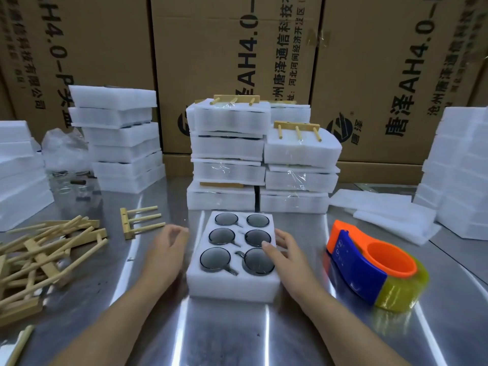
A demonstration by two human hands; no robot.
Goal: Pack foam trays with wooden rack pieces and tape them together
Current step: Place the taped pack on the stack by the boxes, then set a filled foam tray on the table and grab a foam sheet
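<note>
Six dark round cups (215, 260) sunk in the holes of the white foam tray (232, 286), flat on the shiny table (224, 334) between both hands. Left hand (166, 249) just beside the tray's left edge, fingers loose, nothing in it. Right hand (284, 249) laid on the right edge, thumb on top, not closed round it. Wooden rack pieces (47, 249) piled well off to the left, tape dispenser (369, 265) to the right.

Bare tabletop (224, 334) runs along the near edge. Foam tray stacks (227, 154) block the rear; wooden rack pieces (52, 249) left, tape dispenser (369, 265) right.
</note>
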